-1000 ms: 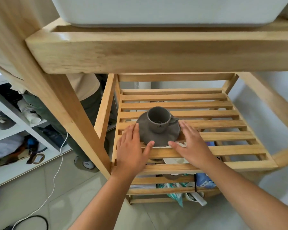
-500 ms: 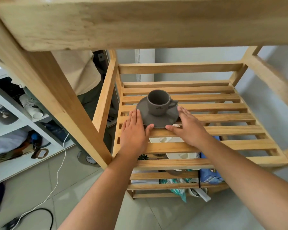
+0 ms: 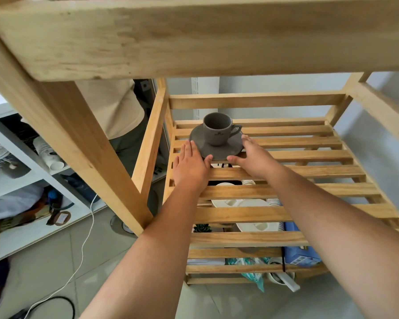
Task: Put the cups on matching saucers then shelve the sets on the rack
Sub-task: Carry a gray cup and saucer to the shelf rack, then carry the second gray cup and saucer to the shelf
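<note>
A grey cup [image 3: 217,132] stands upright on a matching grey saucer [image 3: 217,152], its handle to the right. The set rests on the slatted middle shelf [image 3: 309,155] of the wooden rack, near the back left corner. My left hand [image 3: 189,166] lies flat on the slats at the saucer's left front, fingers and thumb touching its rim. My right hand [image 3: 253,160] lies flat at the right front, thumb against the rim. Neither hand is closed around the saucer.
The rack's thick top beam [image 3: 194,38] hangs close overhead. White plates [image 3: 256,224] and a blue box [image 3: 300,252] sit on the shelf below. A person in a beige shirt [image 3: 115,111] stands behind the rack. A white shelf unit [image 3: 21,180] and cable [image 3: 83,245] are at left.
Both hands have slid the cup and saucer away from me across the slats, from the shelf's middle toward its back left. My view has dropped lower under the top beam.
</note>
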